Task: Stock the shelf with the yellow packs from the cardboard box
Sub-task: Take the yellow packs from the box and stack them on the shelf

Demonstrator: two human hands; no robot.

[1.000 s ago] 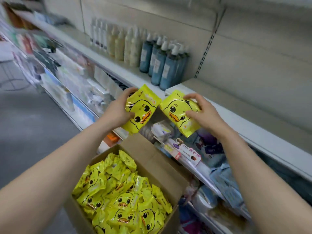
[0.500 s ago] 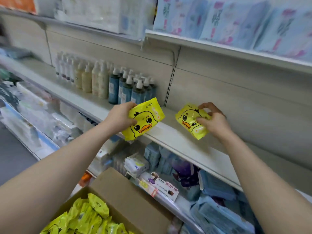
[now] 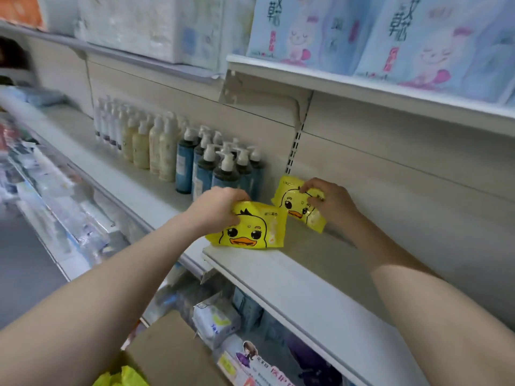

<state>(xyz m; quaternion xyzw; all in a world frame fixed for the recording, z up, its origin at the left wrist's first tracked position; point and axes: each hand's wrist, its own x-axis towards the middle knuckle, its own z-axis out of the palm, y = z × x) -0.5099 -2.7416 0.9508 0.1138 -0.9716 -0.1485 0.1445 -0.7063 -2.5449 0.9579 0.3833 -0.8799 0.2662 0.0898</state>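
Two yellow packs printed with a duck face are at the middle shelf (image 3: 320,277). My left hand (image 3: 217,208) grips the nearer yellow pack (image 3: 250,231) by its top left corner, and its lower edge stands on the shelf near the front. My right hand (image 3: 331,201) grips the second yellow pack (image 3: 295,204) further back, close to the rear panel. The cardboard box (image 3: 167,355) shows at the bottom edge with a bit of yellow pack (image 3: 122,378) inside.
Dark blue pump bottles (image 3: 217,168) stand just left of the packs, with pale bottles (image 3: 145,140) beyond. Large blue tissue bags (image 3: 390,37) fill the shelf above. Wipe packs and boxed goods (image 3: 217,319) sit on the shelf below. Bare shelf stretches to the right.
Both hands have carried their packs up from above the box and onto the middle shelf. My view has risen, so the box has dropped to the bottom edge.
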